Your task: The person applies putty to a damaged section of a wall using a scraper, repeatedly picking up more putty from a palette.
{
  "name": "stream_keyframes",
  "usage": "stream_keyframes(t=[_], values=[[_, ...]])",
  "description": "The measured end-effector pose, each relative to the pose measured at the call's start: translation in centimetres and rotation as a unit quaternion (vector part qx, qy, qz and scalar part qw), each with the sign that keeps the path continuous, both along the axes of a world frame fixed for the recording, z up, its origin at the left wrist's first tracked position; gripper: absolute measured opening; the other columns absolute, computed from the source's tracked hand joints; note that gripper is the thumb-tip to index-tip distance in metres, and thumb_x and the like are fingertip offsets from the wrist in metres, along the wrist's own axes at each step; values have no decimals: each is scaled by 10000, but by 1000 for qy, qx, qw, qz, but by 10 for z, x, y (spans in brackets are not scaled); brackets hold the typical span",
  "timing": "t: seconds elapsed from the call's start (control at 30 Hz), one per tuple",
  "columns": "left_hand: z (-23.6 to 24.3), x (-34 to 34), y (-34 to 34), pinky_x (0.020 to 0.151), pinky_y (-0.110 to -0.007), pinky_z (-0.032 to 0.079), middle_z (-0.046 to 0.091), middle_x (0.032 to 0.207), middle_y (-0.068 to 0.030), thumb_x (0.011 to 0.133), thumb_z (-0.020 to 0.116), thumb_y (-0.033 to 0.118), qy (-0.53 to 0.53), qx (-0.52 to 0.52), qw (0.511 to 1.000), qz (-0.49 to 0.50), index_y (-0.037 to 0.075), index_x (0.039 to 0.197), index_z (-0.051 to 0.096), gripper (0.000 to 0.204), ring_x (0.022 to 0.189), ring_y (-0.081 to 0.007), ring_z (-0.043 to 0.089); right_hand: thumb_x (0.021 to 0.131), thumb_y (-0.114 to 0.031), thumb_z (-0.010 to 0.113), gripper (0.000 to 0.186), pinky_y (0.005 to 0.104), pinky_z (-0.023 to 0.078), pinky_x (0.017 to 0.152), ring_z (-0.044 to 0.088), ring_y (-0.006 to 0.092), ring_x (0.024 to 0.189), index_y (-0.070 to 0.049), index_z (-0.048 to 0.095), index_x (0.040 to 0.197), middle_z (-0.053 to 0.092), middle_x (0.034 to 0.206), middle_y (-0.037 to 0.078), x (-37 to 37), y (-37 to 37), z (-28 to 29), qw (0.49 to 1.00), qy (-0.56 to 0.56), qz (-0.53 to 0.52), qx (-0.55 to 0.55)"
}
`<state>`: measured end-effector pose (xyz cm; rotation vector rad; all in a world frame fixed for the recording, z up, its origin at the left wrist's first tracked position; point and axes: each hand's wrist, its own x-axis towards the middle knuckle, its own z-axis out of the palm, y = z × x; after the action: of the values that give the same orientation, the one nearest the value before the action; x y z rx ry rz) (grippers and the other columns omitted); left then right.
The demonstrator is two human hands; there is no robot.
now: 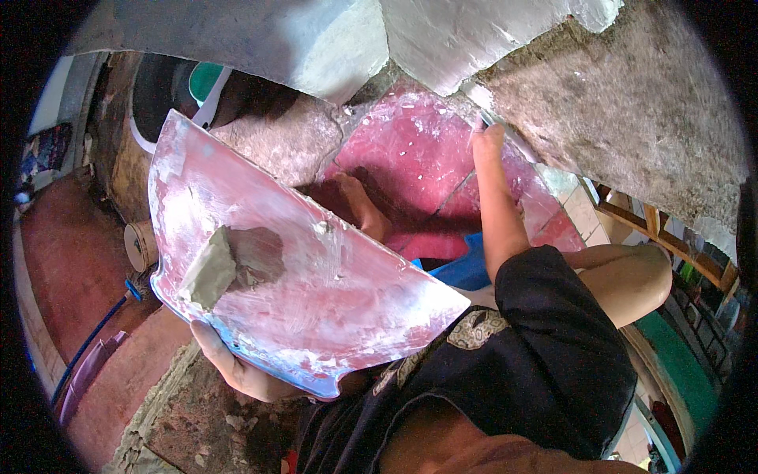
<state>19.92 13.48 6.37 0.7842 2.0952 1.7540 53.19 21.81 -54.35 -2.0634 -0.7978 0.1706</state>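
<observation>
My left hand (237,367) grips the lower edge of a broken pink plastic board with a blue rim (316,292) and holds it tilted in front of me. A lump of grey mortar (213,272) sits on the board's left part, with a dark wet patch (260,253) beside it. My right hand (487,141) is raised to the wall where white plaster (450,39) meets rough grey render (632,103). Its fingers are closed around a thin tool (480,118), of which only a pale sliver shows.
A pink-stained wall patch (410,150) lies under my right hand. My bent knee (632,276) and bare foot (359,207) are below it, by something blue (462,270). A blue hose (95,332), tan bucket (140,245) and green-white basin (207,79) stand left; a wooden frame (655,221) right.
</observation>
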Motion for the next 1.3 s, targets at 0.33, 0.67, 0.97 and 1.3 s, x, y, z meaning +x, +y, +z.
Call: stream_keyframes(t=[0.33,0.67,0.97,1.3], values=[[4,-15,-2,886,-355,317,390,1152,-193,824,347,161,-35,-30,997,65,-11,1158,362,376,1020,-242,423,767,-127,462,276,360,455,762,507,296,873,64,463,966,502,958,174,-47,27,171,681,660,-128,290],[-6,-26,-12,892,-355,311,353,1196,-153,816,373,187,8,-41,999,3,14,1204,301,431,1046,-229,398,779,-37,347,225,366,484,751,502,281,883,75,407,965,458,982,187,-44,5,262,635,698,-110,314],[-4,-19,2,878,-349,328,398,1153,-155,825,372,240,-49,-25,998,30,-3,1188,316,440,1042,-217,401,794,-108,385,239,400,483,728,513,277,867,19,484,970,514,965,145,-44,35,201,576,717,-227,322],[-2,-15,-3,875,-343,334,417,1133,-151,825,373,288,-59,-41,997,20,4,1176,337,453,1031,-209,410,809,-99,327,281,425,460,757,495,311,872,103,451,960,494,950,197,-4,37,137,968,226,72,82]])
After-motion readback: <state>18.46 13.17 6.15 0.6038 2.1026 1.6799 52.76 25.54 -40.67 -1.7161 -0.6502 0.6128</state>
